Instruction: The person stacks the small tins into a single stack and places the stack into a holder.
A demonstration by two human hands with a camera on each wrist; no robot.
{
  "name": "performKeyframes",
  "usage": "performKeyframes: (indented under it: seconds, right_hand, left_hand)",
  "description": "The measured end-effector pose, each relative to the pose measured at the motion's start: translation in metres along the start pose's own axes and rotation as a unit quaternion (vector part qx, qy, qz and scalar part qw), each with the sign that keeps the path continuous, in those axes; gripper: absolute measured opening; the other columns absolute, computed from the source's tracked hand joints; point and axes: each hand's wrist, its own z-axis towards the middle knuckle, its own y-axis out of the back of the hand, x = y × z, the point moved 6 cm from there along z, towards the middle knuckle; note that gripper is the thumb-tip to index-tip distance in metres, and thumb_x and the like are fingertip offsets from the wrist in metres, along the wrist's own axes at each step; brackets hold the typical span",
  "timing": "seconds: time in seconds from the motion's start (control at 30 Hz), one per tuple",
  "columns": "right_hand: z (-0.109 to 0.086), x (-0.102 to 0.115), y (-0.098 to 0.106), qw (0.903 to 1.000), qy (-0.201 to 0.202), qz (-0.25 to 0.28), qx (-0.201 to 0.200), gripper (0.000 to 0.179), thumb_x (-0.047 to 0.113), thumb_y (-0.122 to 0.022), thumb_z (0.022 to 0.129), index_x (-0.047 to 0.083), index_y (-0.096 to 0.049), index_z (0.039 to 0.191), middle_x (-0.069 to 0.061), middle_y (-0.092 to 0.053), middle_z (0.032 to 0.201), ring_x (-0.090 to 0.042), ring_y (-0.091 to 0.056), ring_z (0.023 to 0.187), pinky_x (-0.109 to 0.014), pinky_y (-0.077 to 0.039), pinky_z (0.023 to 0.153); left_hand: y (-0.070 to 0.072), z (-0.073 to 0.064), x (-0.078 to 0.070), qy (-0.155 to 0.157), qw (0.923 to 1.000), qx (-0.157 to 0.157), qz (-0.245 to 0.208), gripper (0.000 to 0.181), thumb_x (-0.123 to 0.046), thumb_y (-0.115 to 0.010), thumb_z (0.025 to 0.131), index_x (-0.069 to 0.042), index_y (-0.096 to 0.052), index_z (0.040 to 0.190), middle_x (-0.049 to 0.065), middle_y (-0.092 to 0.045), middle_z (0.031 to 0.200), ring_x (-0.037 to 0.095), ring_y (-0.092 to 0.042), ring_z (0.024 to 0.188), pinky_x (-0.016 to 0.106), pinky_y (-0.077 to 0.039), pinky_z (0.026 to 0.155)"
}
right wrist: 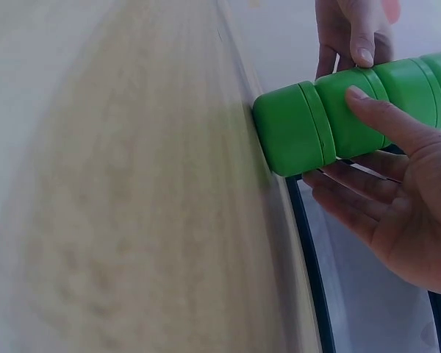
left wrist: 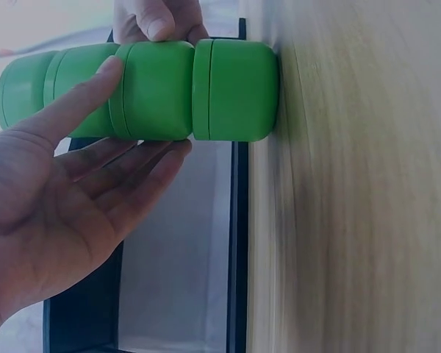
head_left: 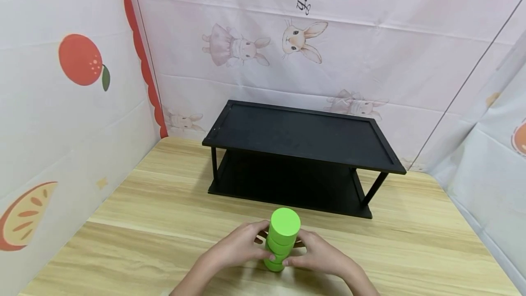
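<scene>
A black rack (head_left: pixel 304 136) with two tiers, the upper held on posts, occupies the back of the wood-grained tabletop (head_left: pixel 164 223), set slightly askew; it stands between the green stack (head_left: pixel 282 241) and the rabbit-printed cloth (head_left: pixel 246 8) behind. Fruit-printed cloth (head_left: pixel 78 122) hangs at the left side. The stack, four rounded green pieces one on another, is upright on the tabletop just in front of the rack, its long axis vertical, its flat round top facing up and its base touching the wood. The forearms come in from lower left and lower right and converge on it. The left hand (head_left: pixel 240 246) and right hand (head_left: pixel 319 256) hold it lightly from opposite sides, each part-open to its width, thumb on the near face, fingers bent around the far side. The right thumb presses the second piece from the bottom.
</scene>
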Motion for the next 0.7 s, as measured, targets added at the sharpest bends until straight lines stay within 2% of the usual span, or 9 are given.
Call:
performKeyframes:
  seconds: [0.23, 0.7]
  right_hand:
    - [0.001, -0.003, -0.002, 0.9999, -0.010, -0.002, 0.014, 0.054, 0.037, -0.073, 0.077, 0.015, -0.053, 0.121, 0.006, -0.057, 0.116, -0.013, -0.055, 0.103, -0.035, -0.045, 0.088]
    - [0.002, -0.010, -0.005, 0.9993, -0.018, 0.007, 0.032, 0.048, 0.031, -0.073, 0.078, 0.012, -0.054, 0.118, 0.006, -0.058, 0.112, -0.013, -0.056, 0.101, -0.031, -0.046, 0.086]
  left_hand:
    - [-0.006, 0.002, 0.008, 0.005, 0.9999, 0.014, -0.003, 0.047, -0.014, -0.081, 0.068, -0.011, -0.058, 0.110, -0.005, -0.061, 0.105, 0.011, -0.057, 0.097, 0.025, -0.048, 0.082]
    - [-0.011, 0.002, 0.016, 0.023, 0.9994, 0.015, 0.019, 0.045, -0.013, -0.081, 0.066, -0.011, -0.061, 0.106, -0.005, -0.062, 0.103, 0.010, -0.057, 0.094, 0.027, -0.048, 0.082]
